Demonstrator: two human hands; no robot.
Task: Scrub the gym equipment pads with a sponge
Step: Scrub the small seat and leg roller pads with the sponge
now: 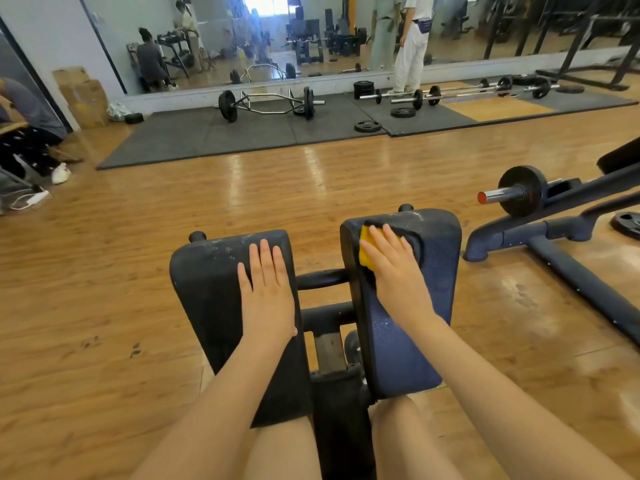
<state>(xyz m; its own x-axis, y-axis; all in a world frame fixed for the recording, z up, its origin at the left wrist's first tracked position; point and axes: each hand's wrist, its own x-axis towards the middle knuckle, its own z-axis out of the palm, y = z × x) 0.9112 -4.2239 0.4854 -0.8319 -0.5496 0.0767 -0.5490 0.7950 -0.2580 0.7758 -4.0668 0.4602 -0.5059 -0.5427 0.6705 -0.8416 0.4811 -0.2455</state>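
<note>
Two dark padded rests stand side by side in front of me. My left hand [266,289] lies flat with straight fingers on the left pad [207,292], which looks dusty and scuffed. My right hand [394,268] presses a yellow sponge with a dark scouring side [366,249] onto the upper left part of the right pad [436,258]. Its fingers lie straight across the sponge. The lower part of the right pad looks bluish and wet. My bare knees show below both pads.
A dark metal frame [325,306] joins the pads. A weight machine with a plate and red-capped bar [519,192] stands to the right. Barbells and plates [266,103] lie on black mats by a mirror wall. A person [412,46] stands at the back; another sits at far left.
</note>
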